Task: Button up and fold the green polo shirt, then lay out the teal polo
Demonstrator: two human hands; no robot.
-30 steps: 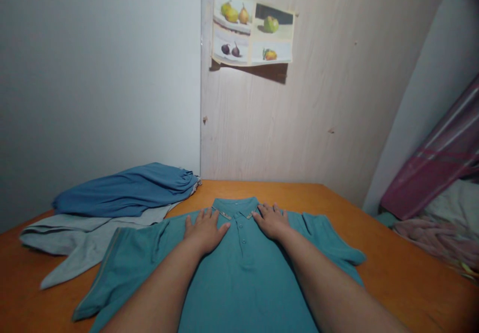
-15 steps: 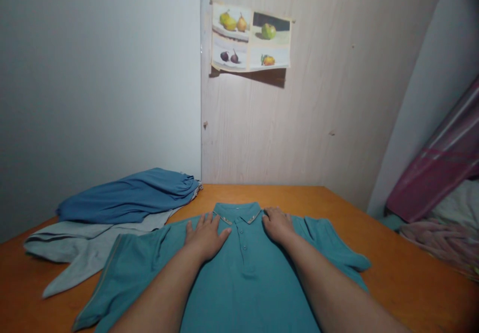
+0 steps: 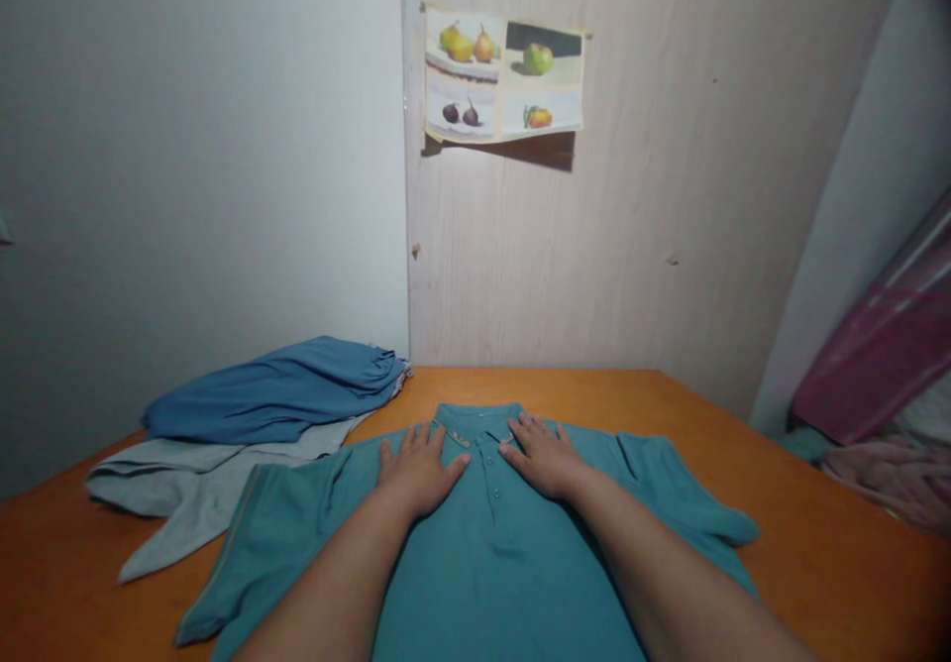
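Note:
A teal polo shirt [image 3: 505, 573] lies front up on the orange wooden table [image 3: 809, 523], collar toward the wall. My left hand [image 3: 417, 466] rests flat on the shirt just left of the collar and button placket, fingers spread. Right of the placket, my right hand [image 3: 541, 454] presses flat on the chest, fingers stretched out. Neither hand holds anything. Both forearms lie over the shirt's body.
A folded blue garment [image 3: 278, 394] sits on a grey garment [image 3: 200, 469] at the table's back left. A fruit picture [image 3: 503, 72] hangs on the wooden wall panel. Pink and striped bedding [image 3: 884, 414] lies off the table's right side.
My right hand has slid a little toward the button placket, and the left hand has stayed beside the collar. The view has shifted slightly.

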